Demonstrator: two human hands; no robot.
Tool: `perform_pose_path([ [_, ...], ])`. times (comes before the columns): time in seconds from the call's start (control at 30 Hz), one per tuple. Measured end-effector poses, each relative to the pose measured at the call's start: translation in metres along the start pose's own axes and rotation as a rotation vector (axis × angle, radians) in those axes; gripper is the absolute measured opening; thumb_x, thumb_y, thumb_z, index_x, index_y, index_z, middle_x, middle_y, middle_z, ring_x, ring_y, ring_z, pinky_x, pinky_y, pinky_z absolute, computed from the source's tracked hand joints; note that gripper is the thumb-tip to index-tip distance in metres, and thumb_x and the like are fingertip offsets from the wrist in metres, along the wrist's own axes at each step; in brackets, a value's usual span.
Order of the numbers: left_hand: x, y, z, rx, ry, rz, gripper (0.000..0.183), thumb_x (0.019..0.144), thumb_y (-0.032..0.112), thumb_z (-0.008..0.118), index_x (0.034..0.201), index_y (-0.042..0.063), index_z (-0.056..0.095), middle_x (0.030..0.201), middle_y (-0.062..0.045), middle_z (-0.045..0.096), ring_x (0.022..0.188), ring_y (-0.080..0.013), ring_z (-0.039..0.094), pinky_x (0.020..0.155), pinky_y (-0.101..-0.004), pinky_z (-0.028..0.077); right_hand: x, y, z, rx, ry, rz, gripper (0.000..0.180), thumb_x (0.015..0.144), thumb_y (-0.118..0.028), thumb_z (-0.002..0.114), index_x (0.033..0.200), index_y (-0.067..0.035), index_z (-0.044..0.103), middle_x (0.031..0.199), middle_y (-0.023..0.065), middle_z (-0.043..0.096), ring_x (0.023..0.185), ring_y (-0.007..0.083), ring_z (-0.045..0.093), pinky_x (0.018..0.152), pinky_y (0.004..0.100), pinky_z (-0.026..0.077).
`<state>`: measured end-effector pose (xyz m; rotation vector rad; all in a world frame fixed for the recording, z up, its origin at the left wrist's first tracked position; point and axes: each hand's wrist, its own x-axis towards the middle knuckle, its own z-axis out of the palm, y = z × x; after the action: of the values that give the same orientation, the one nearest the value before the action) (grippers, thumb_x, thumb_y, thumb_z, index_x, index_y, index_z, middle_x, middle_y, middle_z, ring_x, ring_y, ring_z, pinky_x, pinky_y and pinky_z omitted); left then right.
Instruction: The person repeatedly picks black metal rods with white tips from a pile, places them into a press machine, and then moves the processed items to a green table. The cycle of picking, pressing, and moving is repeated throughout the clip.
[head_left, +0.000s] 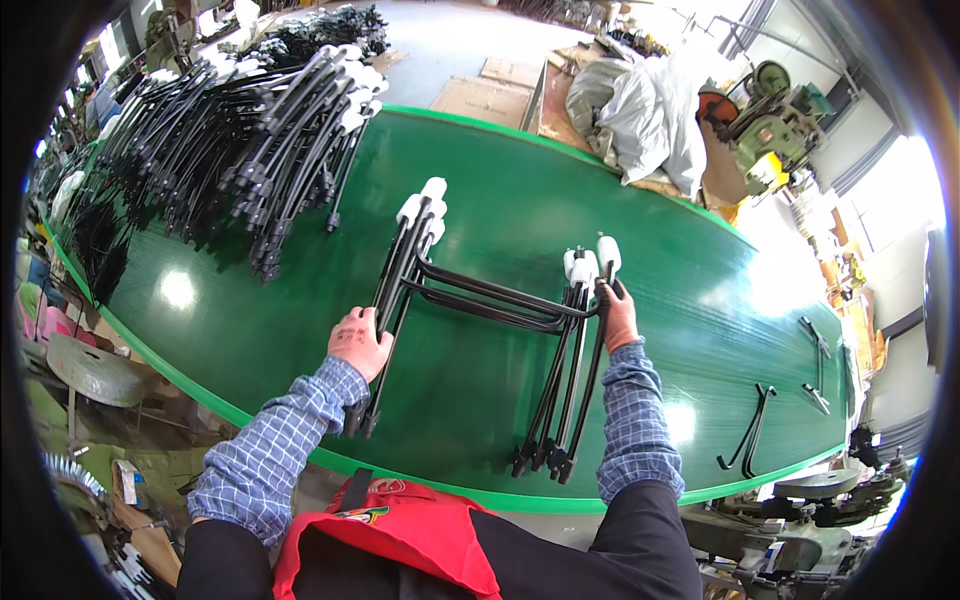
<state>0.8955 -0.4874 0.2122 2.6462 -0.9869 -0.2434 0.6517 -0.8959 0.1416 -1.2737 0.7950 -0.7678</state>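
Note:
Several black bent metal tube frames (487, 289) with white end pieces lie stacked on a green tabletop (465, 420). Their cross bars run side by side between two bundles of legs, and dark fittings cap the near ends. My left hand (361, 341) rests against the left bundle of legs; whether its fingers close on a tube cannot be told. My right hand (619, 315) is closed around the bend of the rightmost tube, just under its white end piece (608, 253). Blue checked sleeves cover both forearms.
A large pile of similar black tubes (247, 150) covers the table's far left. Bent black rods (752, 431) lie at the right end. Grey-white sacks (649, 112) and flat cardboard (480, 101) are beyond the far edge. A green machine (772, 135) stands at the back right, a round metal stool (97, 369) at left.

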Motion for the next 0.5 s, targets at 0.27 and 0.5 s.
perform_pose_path([
  [0.27, 0.007, -0.038, 0.062, -0.219, -0.015, -0.092, 0.059, 0.084, 0.027, 0.062, 0.133, 0.002, 0.039, 0.123, -0.029, 0.048, 0.109, -0.0428, 0.052, 0.094, -0.0458, 0.046, 0.043, 0.102, -0.004, -1.133, -0.111, -0.435, 0.035, 0.093, -0.003, 0.042, 0.127, -0.004, 0.053, 0.122, 0.0248, 0.048, 0.107, 0.0405, 0.052, 0.088, 0.0439, 0.047],
  [0.5, -0.047, -0.018, 0.010, -0.263, -0.012, -0.103, 0.064, 0.077, 0.043, 0.067, 0.125, 0.005, 0.050, 0.115, -0.022, 0.055, 0.106, -0.0386, 0.055, 0.091, -0.0505, 0.045, 0.048, 0.017, 0.003, -1.176, 0.013, -0.394, 0.029, 0.096, -0.011, 0.047, 0.120, 0.001, 0.058, 0.107, 0.0177, 0.064, 0.092, 0.0303, 0.062, 0.079, 0.0389, 0.051],
])
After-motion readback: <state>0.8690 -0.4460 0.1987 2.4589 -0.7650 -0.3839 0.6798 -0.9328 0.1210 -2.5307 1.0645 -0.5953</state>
